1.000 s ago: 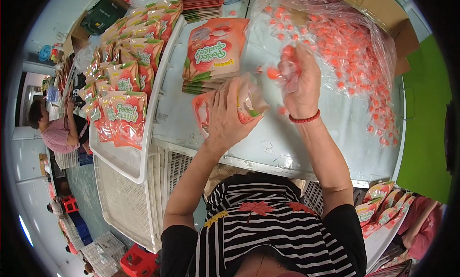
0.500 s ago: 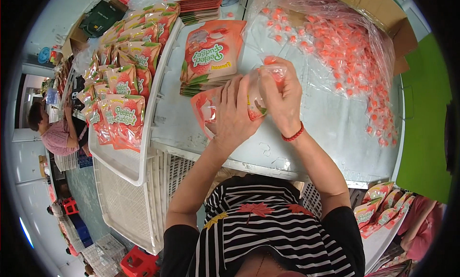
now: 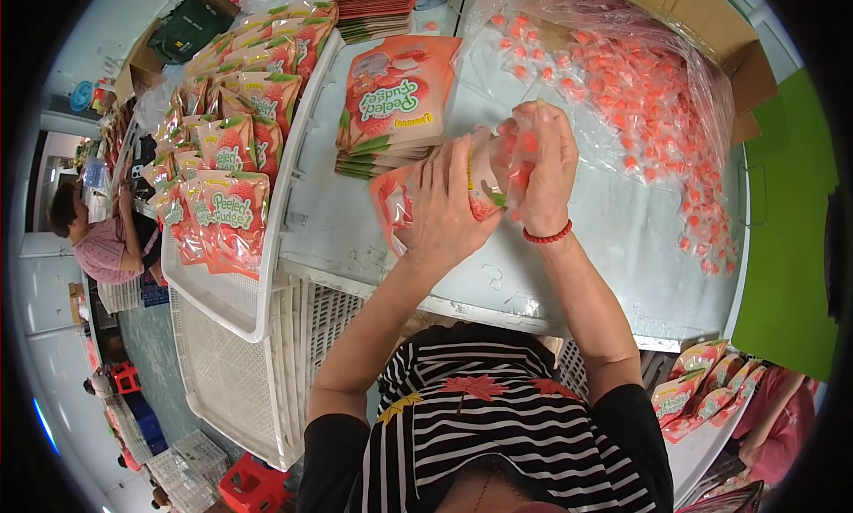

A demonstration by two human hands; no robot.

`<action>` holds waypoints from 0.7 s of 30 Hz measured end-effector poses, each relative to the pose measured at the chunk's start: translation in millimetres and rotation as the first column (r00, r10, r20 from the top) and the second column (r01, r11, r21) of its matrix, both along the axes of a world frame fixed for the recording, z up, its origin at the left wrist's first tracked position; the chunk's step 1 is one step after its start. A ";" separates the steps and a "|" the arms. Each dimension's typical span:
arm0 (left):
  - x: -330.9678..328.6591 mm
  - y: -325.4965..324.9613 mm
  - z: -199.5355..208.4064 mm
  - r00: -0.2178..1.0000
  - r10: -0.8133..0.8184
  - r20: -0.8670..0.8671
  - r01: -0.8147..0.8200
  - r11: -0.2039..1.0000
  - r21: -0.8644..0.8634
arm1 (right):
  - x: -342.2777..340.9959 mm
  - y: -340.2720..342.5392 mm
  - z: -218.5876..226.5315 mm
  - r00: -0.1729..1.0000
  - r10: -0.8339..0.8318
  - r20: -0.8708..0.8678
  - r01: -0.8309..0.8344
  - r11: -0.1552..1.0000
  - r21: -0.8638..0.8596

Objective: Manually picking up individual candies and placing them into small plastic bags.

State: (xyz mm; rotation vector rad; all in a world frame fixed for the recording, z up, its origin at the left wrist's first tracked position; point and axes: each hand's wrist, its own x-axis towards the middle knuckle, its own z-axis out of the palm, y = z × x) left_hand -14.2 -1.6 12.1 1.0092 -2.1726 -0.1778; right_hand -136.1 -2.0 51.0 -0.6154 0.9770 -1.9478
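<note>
My left hand (image 3: 449, 202) is wrapped round a pink candy pouch (image 3: 391, 200), tilted with its mouth toward the right. At that mouth, my right hand (image 3: 546, 171) is closed on several wrapped red candies (image 3: 517, 149); their clear wrappers show between its fingers and the pouch. How far the candies reach inside the pouch is hidden by my fingers. Just beyond my left hand lies a stack of flat pink pouches (image 3: 395, 95). To the right of my right hand spreads a large heap of wrapped red candies (image 3: 622, 104), partly on a clear plastic sheet (image 3: 702, 60).
At left, a white plastic tray (image 3: 267, 282) holds rows of filled pouches (image 3: 235, 149). More flat pouches (image 3: 378, 11) are stacked at the far edge. A cardboard box (image 3: 751, 78) stands behind the heap. Stacked crates (image 3: 235, 371) are at lower left. Other people sit at both sides.
Both hands have shifted slightly right with the pouch. My right hand has drawn a little away from my left, and more red candies show at the pouch mouth.
</note>
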 end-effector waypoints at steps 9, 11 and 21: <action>-3.2 1.6 -2.2 0.996 -0.015 -0.089 0.025 0.993 0.113 | -5.3 -4.8 -20.4 0.926 0.025 -0.377 0.044 0.984 0.174; -2.8 2.8 -3.2 0.997 -0.009 -0.072 0.018 0.992 0.123 | -2.7 1.0 -24.1 0.907 0.015 -0.422 0.062 0.983 0.170; -1.7 10.3 -1.2 0.996 -0.016 -0.085 0.034 0.977 0.210 | -6.6 0.0 -18.8 0.685 0.026 -0.728 0.078 0.991 0.110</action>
